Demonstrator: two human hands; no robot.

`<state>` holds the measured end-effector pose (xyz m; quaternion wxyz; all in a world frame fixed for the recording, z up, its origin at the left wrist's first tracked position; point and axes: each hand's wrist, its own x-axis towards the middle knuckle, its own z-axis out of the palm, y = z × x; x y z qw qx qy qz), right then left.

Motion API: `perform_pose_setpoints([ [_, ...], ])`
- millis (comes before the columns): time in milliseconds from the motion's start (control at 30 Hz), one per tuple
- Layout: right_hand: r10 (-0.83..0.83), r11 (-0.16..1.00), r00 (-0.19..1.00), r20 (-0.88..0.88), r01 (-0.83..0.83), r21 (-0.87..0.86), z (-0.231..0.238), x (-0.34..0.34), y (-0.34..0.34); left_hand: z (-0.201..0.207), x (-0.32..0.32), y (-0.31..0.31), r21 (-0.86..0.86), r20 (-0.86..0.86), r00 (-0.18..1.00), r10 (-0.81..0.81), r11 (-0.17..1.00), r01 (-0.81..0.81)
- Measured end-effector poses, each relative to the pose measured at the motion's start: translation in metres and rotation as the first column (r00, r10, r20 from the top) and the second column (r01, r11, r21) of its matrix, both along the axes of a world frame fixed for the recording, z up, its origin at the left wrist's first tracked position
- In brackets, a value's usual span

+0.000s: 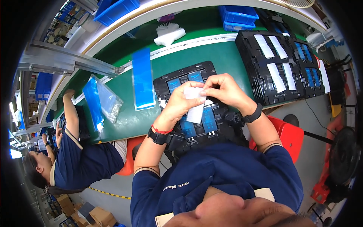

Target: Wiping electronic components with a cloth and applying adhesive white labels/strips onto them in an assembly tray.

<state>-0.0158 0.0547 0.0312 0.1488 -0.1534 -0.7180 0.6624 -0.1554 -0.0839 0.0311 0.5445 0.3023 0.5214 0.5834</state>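
Observation:
My left hand and my right hand meet over a black moulded tray that rests on the green bench. Between them they pinch a flat white rectangular piece, the left hand gripping its upper left part and the right hand's fingertips on its top edge. Several blue rectangular cells lie in the tray's pockets under and beside the white piece. Both wrists wear black bands, and a red cord circles the left wrist.
A blue film sheet and a clear bag with a blue sheet lie left of the tray. More black trays with white and blue cells stand at right. Blue bins sit behind. A co-worker's arm reaches onto the bench at left. A red stool is underneath.

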Motion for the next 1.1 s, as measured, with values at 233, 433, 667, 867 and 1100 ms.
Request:
perform_pose_setpoints([
  [233, -0.077, 0.984, 0.997, 0.003, 0.077, -0.161, 0.010, 0.059, 0.018, 0.009, 0.002, -0.013, -0.203, -0.836, 0.412, -0.361, 0.903, 0.379],
  [433, 0.143, 0.929, 0.990, -0.008, -0.137, -0.343, 0.021, 0.085, 0.012, 0.016, 0.009, -0.002, -0.412, -0.862, 0.094, -0.499, 0.796, 0.444],
  [667, 0.274, 0.961, 0.955, 0.110, -0.267, -0.077, 0.004, 0.076, 0.001, 0.012, 0.004, 0.016, -0.380, -0.871, 0.075, -0.485, 0.763, 0.524],
  [867, 0.242, 0.931, 0.963, 0.115, -0.264, 0.253, -0.001, 0.060, -0.008, 0.029, -0.028, 0.002, -0.274, -0.785, 0.324, -0.528, 0.765, 0.583],
  [1100, 0.167, 0.795, 0.980, 0.110, -0.200, 0.572, -0.010, 0.036, -0.020, 0.040, -0.038, -0.026, -0.284, -0.503, 0.780, -0.372, 0.924, 0.257],
])
